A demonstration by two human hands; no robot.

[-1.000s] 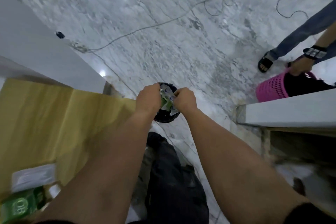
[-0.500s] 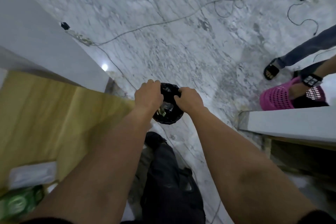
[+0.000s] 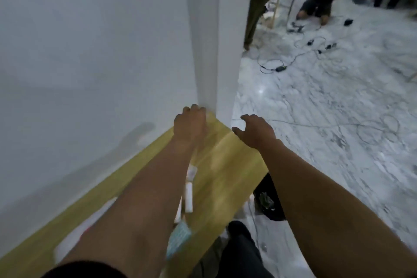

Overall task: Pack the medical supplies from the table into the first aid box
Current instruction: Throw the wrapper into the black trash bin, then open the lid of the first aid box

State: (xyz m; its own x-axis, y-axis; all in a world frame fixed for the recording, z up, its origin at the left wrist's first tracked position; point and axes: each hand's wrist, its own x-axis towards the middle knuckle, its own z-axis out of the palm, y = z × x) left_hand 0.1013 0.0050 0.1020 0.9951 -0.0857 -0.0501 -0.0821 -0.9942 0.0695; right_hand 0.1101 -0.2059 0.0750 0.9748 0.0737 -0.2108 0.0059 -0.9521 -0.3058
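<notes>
Swinging back from floor bin [image 3: 268,201] to desk [image 3: 225,165]; left hand [image 3: 190,125] curled empty, right hand [image 3: 256,130] released; supplies [image 3: 189,196] unpacked.

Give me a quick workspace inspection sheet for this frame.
Surface: yellow wooden table against a white wall, partly covered.
Job's things: small white packets and a teal pack beside the left forearm; first aid box not identifiable.
Clutter: black bin on the floor by the table edge.
Grippers: left hand curled, right hand open, both empty.
Cables: several loose cables across the marble floor.
Surroundings: other people standing far right.
</notes>
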